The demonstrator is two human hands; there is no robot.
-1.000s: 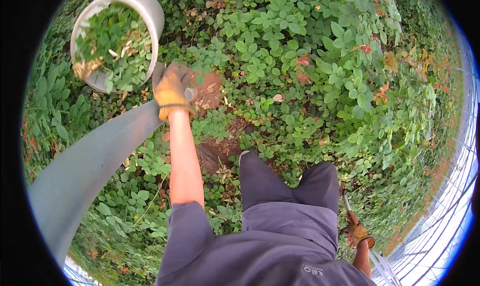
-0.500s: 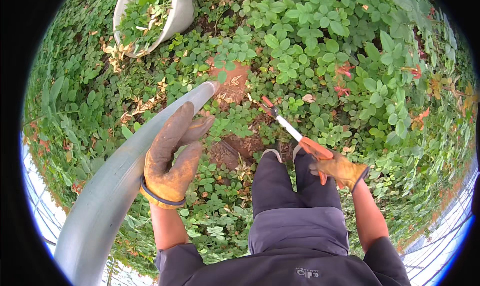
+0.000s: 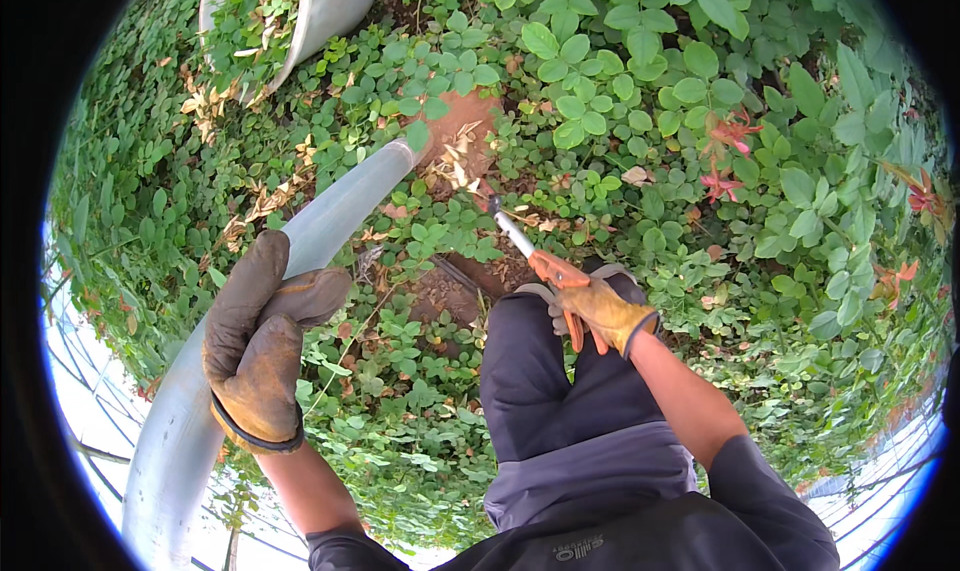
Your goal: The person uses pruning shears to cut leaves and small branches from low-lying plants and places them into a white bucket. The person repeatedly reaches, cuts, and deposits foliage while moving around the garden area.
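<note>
Low leafy plants [image 3: 400, 426] spread around the person's knees [image 3: 520, 331]. The left gloved hand [image 3: 262, 346], fingers loosely parted, overlaps a grey pipe [image 3: 345, 209], contact unclear. The right gloved hand [image 3: 600, 313] curls its fingers around the orange handles of a cutter [image 3: 514, 233], its slim shaft pointing ahead of them. Bare reddish soil [image 3: 463, 114] opens beside the pipe's end, near the cutter's tip; farther, a leaf-filled bucket [image 3: 335, 13] tilts at the upper-left edge.

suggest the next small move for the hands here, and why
I'd probably bring the left hand toward the tip of the orange-handled tool: that hand is open and appears to hold nothing, while the right hand grips the tool, whose tip points toward the dry leaves at the bare soil.
</note>
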